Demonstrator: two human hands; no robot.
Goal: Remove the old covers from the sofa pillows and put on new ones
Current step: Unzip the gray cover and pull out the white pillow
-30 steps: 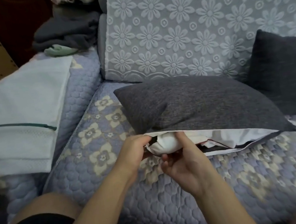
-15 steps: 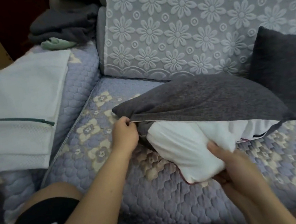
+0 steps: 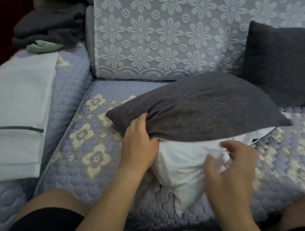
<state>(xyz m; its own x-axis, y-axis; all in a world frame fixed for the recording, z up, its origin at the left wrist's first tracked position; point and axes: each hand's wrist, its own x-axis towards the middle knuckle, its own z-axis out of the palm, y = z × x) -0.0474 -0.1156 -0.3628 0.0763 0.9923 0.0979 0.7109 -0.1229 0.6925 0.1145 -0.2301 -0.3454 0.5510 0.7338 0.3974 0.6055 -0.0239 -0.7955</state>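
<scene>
The sofa point(image 3: 89, 170) carries everything here, its seat under a quilted lilac cover with cream flowers and its back point(image 3: 176, 28) draped in pale floral lace, rising behind both hands. On the seat, partly lifted, lies the dark grey pillow cover point(image 3: 203, 108), still on its pillow; its open edge faces the person. From that opening the white inner pillow point(image 3: 183, 168) bulges out and hangs toward the front edge of the seat, between the two hands.

A second dark grey pillow point(image 3: 286, 67) leans against the sofa back, up and to the right of the right hand, well apart from it. Far left of the left hand, folded white fabric point(image 3: 13, 103) with a dark green zip line rests on the armrest; beyond it sits a heap of dark grey cloth point(image 3: 48, 30) with a pale green piece point(image 3: 43, 47) at its foot.

The left hand point(image 3: 138, 145) has a closed grip: fingers curl over the grey cover's near edge at its left end, bunching the fabric, thumb side against the white pillow. The right hand point(image 3: 231, 171) is motion-blurred; its fingers are spread and loosely bent over the white pillow's crumpled surface, a wide grip that touches the fabric but is not plainly closed on it.
</scene>
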